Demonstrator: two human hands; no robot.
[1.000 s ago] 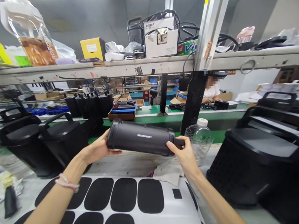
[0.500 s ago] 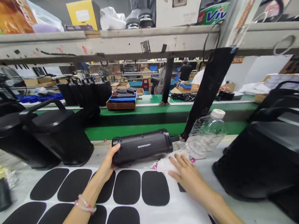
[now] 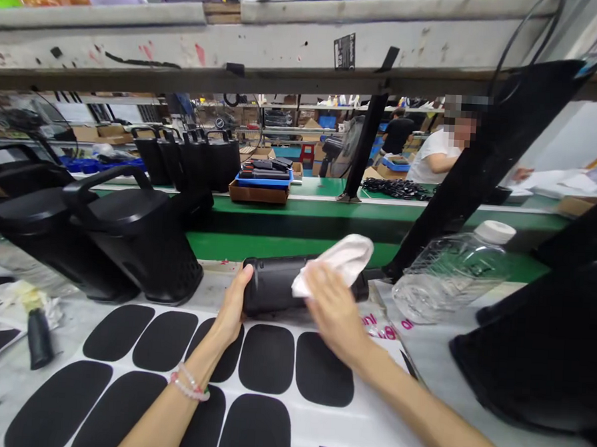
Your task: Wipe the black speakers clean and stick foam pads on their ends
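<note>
A black cylindrical speaker (image 3: pixel 275 286) lies on its side at the far edge of a white sheet (image 3: pixel 313 421) printed with black rounded shapes. My left hand (image 3: pixel 231 307) grips its left end, thumb on top. My right hand (image 3: pixel 331 305), slightly blurred, presses a folded white cloth (image 3: pixel 349 259) against the right part of the speaker; its fingers lie over the cloth, and the lettering on the speaker is hidden. Right of the speaker, a clear plastic bottle (image 3: pixel 451 271) with a white cap leans on its side.
Black speakers with handles (image 3: pixel 138 235) stand at the left, and a large black one (image 3: pixel 537 343) at the right. A black-handled brush (image 3: pixel 39 337) lies at far left. Beyond are a green conveyor (image 3: pixel 297 250), a slanted black post (image 3: pixel 461 172) and a person in white (image 3: pixel 435 157).
My right hand has picked up the white cloth from the table and brought it onto the speaker. My left hand keeps its hold. The view has shifted, showing more of the person in white.
</note>
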